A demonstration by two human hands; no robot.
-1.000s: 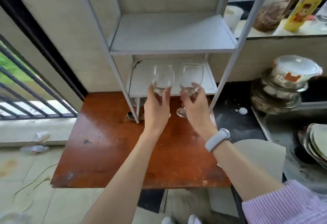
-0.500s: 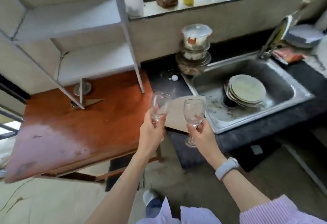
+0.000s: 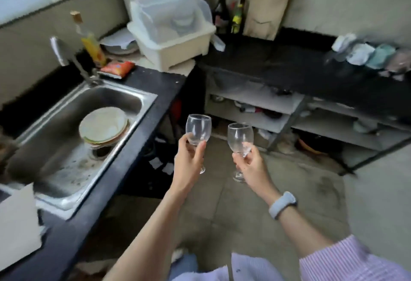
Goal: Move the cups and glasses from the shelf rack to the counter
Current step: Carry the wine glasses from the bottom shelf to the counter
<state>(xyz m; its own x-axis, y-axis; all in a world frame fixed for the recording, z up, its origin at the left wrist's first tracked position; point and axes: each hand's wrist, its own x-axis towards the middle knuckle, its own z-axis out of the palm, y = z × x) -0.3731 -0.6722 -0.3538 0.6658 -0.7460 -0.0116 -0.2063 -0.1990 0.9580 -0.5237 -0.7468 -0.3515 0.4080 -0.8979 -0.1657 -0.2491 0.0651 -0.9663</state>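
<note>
I carry two clear wine glasses upright over the floor. My left hand (image 3: 188, 165) grips the left wine glass (image 3: 198, 127) just under its bowl. My right hand (image 3: 252, 167) holds the right wine glass (image 3: 240, 137) by the stem, its foot showing below my fingers. A black counter (image 3: 295, 67) runs along the far wall ahead, with several blurred cups (image 3: 364, 55) standing in a row at its right end. The shelf rack is out of view.
A steel sink (image 3: 73, 129) with stacked plates (image 3: 104, 125) lies to the left in a black worktop (image 3: 153, 83). A white dish drainer with lid (image 3: 171, 29), bottles (image 3: 229, 9) and a faucet (image 3: 66, 56) stand behind. Low shelves (image 3: 266, 107) with clutter sit under the far counter.
My view has swung right, away from the white shelf rack and wooden table, past the sink toward the far black counter. Both hands kept hold of the wine glasses throughout.
</note>
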